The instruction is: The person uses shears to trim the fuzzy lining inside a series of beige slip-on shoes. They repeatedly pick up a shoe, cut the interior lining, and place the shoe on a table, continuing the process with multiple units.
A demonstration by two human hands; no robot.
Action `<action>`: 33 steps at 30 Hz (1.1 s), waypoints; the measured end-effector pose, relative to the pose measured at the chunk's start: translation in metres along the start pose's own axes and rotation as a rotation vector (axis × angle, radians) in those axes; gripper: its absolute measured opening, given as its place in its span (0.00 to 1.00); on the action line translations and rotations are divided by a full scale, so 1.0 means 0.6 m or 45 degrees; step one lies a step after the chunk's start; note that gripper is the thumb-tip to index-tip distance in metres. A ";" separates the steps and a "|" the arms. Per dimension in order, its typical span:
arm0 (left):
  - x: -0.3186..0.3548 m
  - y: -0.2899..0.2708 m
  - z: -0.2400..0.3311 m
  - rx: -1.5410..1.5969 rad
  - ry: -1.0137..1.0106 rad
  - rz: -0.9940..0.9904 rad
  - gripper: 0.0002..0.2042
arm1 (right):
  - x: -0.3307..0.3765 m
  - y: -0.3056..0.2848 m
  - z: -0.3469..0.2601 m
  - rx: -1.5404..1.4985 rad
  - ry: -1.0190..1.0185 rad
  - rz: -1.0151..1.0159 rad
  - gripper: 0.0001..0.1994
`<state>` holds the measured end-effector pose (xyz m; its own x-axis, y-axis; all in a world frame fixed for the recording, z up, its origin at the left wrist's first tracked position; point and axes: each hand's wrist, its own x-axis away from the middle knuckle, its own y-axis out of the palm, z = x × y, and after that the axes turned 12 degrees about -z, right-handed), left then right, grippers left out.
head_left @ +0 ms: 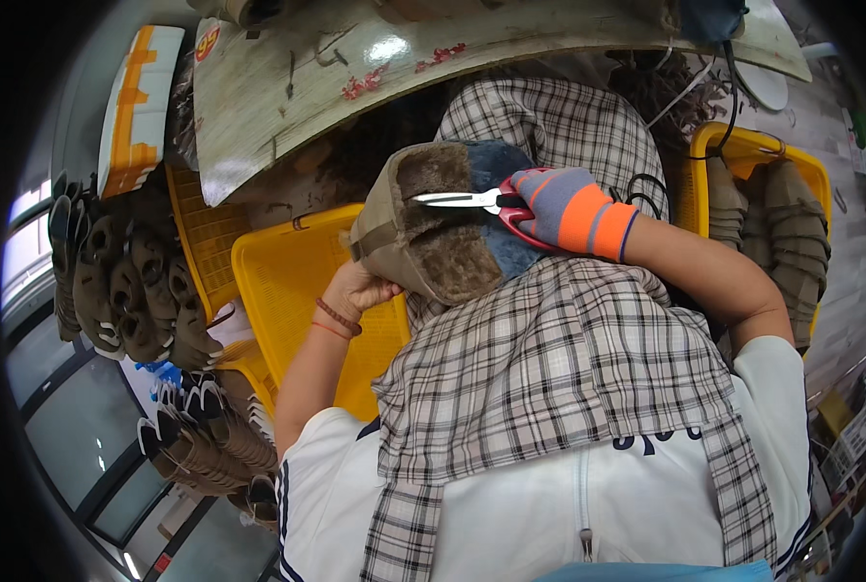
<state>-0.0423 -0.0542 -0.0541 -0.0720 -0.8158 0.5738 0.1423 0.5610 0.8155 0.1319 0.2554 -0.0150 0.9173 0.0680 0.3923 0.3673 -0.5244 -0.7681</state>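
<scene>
Two hands on one fur-lined boot, pliers working at its collar.

Your lap, draped in a checked cloth (549, 359), carries the job; a yellow crate (287, 281) sits just left of it and a second crate with finished boots (772, 233) to the right. The boot (442, 228) lies tilted across your lap, opening up. Your left hand (360, 289), bare, is closed on its outer side from below. Your gloved right hand (569, 209) is clenched on the red-handled needle-nose pliers (472, 201), tips over the fleece lining at the rim. Risk, as I read it: the tips snag or tear the lining if the boot rolls, since only the left grip steadies it; a slip sends the points toward that bare hand.
</scene>
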 end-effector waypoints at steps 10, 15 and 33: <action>-0.006 -0.010 -0.027 -0.098 0.181 -0.006 0.15 | -0.050 -0.021 -0.014 0.246 0.037 -0.244 0.14; -0.012 -0.055 -0.038 -0.019 0.206 -0.035 0.19 | -0.044 -0.017 -0.006 0.055 0.045 -0.223 0.15; -0.025 -0.044 -0.041 -0.045 0.317 0.151 0.13 | -0.043 -0.023 -0.046 0.569 -0.334 0.197 0.06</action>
<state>-0.0205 -0.0602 -0.0860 0.1916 -0.7564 0.6254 0.1697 0.6531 0.7380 0.0988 0.2377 -0.0006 0.9525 0.2582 0.1616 0.2015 -0.1365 -0.9699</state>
